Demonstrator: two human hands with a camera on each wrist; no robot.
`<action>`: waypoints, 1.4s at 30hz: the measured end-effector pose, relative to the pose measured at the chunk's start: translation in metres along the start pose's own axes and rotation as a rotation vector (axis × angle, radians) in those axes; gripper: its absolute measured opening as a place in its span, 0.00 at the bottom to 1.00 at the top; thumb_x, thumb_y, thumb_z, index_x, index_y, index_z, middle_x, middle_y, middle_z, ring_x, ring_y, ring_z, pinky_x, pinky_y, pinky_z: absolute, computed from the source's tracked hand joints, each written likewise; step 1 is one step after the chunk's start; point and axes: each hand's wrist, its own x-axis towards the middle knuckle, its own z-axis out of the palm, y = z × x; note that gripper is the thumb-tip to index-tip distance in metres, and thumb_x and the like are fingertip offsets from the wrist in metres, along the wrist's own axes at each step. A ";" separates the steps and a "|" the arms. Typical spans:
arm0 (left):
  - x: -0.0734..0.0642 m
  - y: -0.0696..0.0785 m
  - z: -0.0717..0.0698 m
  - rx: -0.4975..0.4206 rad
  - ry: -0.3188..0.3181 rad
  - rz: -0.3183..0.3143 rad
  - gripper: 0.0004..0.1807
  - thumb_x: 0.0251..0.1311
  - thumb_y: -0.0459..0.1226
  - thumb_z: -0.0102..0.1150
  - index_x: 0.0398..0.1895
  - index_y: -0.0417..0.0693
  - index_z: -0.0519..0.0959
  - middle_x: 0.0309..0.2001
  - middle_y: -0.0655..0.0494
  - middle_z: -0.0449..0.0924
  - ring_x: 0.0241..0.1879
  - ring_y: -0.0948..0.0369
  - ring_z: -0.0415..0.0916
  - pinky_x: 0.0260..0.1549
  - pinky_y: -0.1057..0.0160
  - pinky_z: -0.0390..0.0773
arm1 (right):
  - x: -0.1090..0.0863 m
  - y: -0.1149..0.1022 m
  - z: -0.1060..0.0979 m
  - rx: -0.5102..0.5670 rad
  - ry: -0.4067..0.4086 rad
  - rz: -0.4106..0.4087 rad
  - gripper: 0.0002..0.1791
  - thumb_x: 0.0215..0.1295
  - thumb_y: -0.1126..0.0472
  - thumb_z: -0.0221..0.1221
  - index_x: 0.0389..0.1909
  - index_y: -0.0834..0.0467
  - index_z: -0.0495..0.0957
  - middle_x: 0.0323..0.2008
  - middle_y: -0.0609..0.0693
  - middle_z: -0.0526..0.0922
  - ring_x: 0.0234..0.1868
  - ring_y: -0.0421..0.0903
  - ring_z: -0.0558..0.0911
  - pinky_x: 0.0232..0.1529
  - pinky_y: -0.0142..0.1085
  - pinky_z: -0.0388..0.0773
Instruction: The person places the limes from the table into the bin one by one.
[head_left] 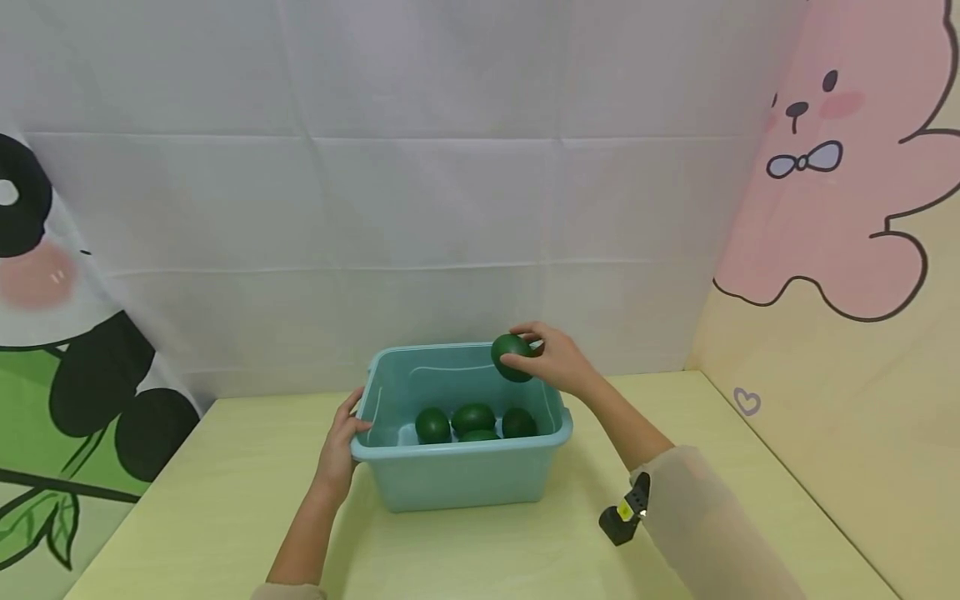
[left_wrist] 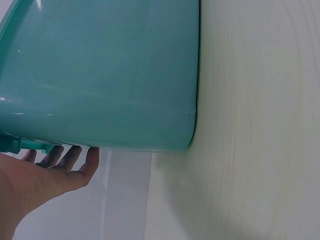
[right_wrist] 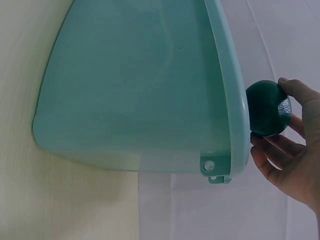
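Note:
A light-blue plastic tub [head_left: 465, 475] stands on the table. Inside it, several dark green avocados [head_left: 432, 426] lie on the bottom, the front one partly hidden by the near wall. My right hand [head_left: 557, 358] pinches another avocado [head_left: 512, 357] between thumb and fingers, above the tub's back right rim. In the right wrist view this avocado [right_wrist: 269, 108] shows just beyond the rim [right_wrist: 237, 100]. With my left hand [head_left: 341, 446] I hold the tub's left rim, thumb over the edge. The left wrist view shows those fingers [left_wrist: 90, 162] against the tub's outer side.
The pale yellow table [head_left: 262, 467] reaches back to a creased white cloth [head_left: 435, 208]. At the right stands a yellow panel with a pink cartoon bear [head_left: 840, 217]; at the left is a panel with a black-and-white cartoon figure [head_left: 45, 292]. A small black device [head_left: 626, 510] sits on my right wrist.

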 end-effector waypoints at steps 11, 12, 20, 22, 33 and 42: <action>0.000 -0.001 0.000 -0.005 0.006 -0.009 0.36 0.59 0.36 0.33 0.74 0.55 0.44 0.71 0.43 0.45 0.63 0.45 0.53 0.46 0.61 0.65 | 0.004 0.003 0.013 0.007 0.007 0.023 0.29 0.58 0.48 0.61 0.59 0.54 0.70 0.54 0.55 0.76 0.49 0.52 0.77 0.45 0.42 0.77; -0.001 -0.001 0.000 -0.005 0.005 -0.010 0.36 0.59 0.36 0.33 0.74 0.56 0.44 0.71 0.43 0.46 0.63 0.45 0.53 0.46 0.62 0.65 | 0.004 0.003 0.014 0.007 0.007 0.025 0.30 0.58 0.47 0.61 0.59 0.54 0.70 0.54 0.55 0.76 0.50 0.52 0.77 0.46 0.42 0.77; 0.000 -0.001 0.001 -0.007 0.000 -0.007 0.36 0.59 0.36 0.33 0.74 0.55 0.44 0.71 0.43 0.45 0.64 0.45 0.52 0.47 0.61 0.64 | 0.005 0.004 0.021 0.011 0.006 0.030 0.31 0.58 0.47 0.61 0.60 0.55 0.70 0.54 0.55 0.76 0.52 0.53 0.76 0.48 0.44 0.76; 0.000 -0.001 0.001 -0.004 0.002 -0.010 0.36 0.59 0.36 0.33 0.74 0.55 0.44 0.71 0.43 0.45 0.64 0.45 0.52 0.47 0.61 0.64 | 0.005 0.004 0.022 0.008 0.007 0.035 0.30 0.57 0.47 0.61 0.60 0.55 0.70 0.54 0.55 0.76 0.52 0.52 0.76 0.48 0.44 0.76; 0.000 0.000 0.002 -0.005 0.007 -0.014 0.36 0.59 0.36 0.33 0.74 0.56 0.44 0.71 0.44 0.46 0.63 0.46 0.53 0.47 0.62 0.64 | 0.007 0.009 0.027 0.007 0.003 0.046 0.31 0.58 0.47 0.61 0.60 0.54 0.70 0.57 0.55 0.74 0.57 0.54 0.73 0.51 0.47 0.74; 0.000 -0.001 0.002 -0.009 -0.004 -0.004 0.36 0.59 0.36 0.33 0.74 0.57 0.43 0.71 0.44 0.45 0.63 0.46 0.53 0.47 0.62 0.65 | 0.007 0.009 0.031 0.002 -0.001 0.055 0.31 0.59 0.47 0.60 0.61 0.56 0.69 0.58 0.55 0.74 0.58 0.53 0.73 0.52 0.47 0.73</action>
